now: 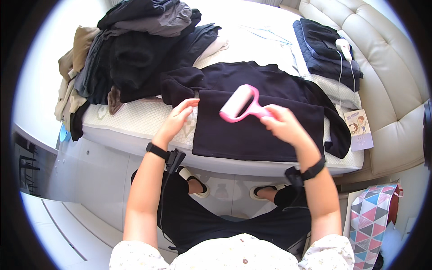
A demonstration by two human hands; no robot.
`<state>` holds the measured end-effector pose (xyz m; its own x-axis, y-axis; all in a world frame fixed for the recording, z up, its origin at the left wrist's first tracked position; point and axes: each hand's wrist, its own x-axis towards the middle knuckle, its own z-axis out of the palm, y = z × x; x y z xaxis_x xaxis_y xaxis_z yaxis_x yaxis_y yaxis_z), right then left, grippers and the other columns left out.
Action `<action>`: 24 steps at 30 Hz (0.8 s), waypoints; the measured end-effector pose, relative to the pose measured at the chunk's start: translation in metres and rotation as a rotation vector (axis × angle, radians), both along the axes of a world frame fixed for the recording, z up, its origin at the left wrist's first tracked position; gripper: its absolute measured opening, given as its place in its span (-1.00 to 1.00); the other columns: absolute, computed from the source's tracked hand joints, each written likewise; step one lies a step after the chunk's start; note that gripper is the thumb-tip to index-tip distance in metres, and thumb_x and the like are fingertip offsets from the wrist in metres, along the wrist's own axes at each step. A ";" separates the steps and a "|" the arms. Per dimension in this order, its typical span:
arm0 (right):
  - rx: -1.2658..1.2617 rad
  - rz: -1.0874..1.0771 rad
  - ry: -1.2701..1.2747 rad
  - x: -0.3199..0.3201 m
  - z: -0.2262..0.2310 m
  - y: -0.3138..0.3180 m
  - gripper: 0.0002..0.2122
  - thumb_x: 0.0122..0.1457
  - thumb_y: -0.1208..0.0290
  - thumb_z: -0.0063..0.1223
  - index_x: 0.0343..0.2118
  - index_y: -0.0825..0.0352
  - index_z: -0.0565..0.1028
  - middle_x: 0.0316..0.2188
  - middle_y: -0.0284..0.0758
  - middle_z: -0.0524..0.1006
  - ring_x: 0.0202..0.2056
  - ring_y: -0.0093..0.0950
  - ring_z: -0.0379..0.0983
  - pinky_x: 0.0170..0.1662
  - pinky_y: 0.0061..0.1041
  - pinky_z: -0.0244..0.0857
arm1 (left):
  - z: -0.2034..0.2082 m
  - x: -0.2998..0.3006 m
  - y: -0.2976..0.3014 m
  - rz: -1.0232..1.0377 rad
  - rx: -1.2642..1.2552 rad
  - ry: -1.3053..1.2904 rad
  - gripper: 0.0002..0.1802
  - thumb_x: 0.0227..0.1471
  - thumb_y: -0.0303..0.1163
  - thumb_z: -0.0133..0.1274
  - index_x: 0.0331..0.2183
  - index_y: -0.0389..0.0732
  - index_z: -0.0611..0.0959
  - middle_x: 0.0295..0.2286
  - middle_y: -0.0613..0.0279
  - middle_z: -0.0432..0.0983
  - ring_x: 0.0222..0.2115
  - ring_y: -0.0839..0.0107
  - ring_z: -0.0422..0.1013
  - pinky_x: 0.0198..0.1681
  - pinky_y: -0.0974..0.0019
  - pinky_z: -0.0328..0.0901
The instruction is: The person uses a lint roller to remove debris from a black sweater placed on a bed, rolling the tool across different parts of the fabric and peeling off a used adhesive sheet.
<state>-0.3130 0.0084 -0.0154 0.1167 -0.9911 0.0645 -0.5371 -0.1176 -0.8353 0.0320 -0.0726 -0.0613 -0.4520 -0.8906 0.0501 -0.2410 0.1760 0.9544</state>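
Observation:
A pink lint roller (239, 104) with a pale sticky roll is in my right hand (284, 124), its handle wrapped by my fingers. It is held over a black long-sleeved top (261, 130) spread out on the bed, one sleeve hanging toward the near right edge. My left hand (177, 118) is at the left edge of the top, fingers stretched out and holding nothing. Whether its fingertips touch the cloth I cannot tell.
A tall heap of dark clothes (135, 58) covers the bed's left side. Folded dark clothes (321, 49) lie at the right, a white corded device (343, 47) on them. A booklet (359, 130) lies by the padded headboard (382, 58). A patterned bag (370, 220) stands lower right.

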 end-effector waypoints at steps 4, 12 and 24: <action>-0.061 0.037 -0.004 0.089 -0.026 -0.015 -0.72 0.17 0.31 0.10 -0.13 0.38 0.53 -0.34 -0.06 0.60 -0.26 -0.17 0.57 -0.19 -0.28 0.41 | 0.010 0.002 -0.010 -0.083 -0.085 0.091 -0.37 0.33 0.05 -0.42 0.24 -0.09 0.30 0.13 0.17 0.41 0.13 0.35 0.26 0.16 0.24 0.08; 0.056 -0.011 0.004 0.120 -0.057 0.013 -0.74 0.25 0.31 -0.01 -0.12 0.39 0.45 -0.36 0.04 0.57 -0.24 0.04 0.50 -0.19 -0.13 0.35 | -0.046 -0.004 -0.051 -0.124 0.220 0.073 -0.29 0.37 0.03 -0.49 0.27 -0.36 0.16 0.22 0.01 0.25 0.30 0.30 0.05 0.36 0.29 -0.19; 0.303 0.046 -0.072 0.008 0.029 0.091 -0.71 0.25 0.39 0.05 -0.03 0.45 0.53 -0.45 -0.44 0.53 -0.39 -0.68 0.37 -0.28 -0.61 0.30 | -0.019 0.006 -0.045 -0.185 0.332 0.022 -0.24 0.31 0.15 -0.41 0.35 -0.08 0.04 0.32 0.28 0.06 0.36 0.27 -0.15 0.37 0.04 -0.24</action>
<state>-0.3054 0.0995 0.0138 0.1674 -0.9603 -0.2230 -0.4752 0.1196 -0.8717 0.0377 -0.1172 -0.0805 -0.6085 -0.7636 -0.2159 -0.2133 -0.1047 0.9714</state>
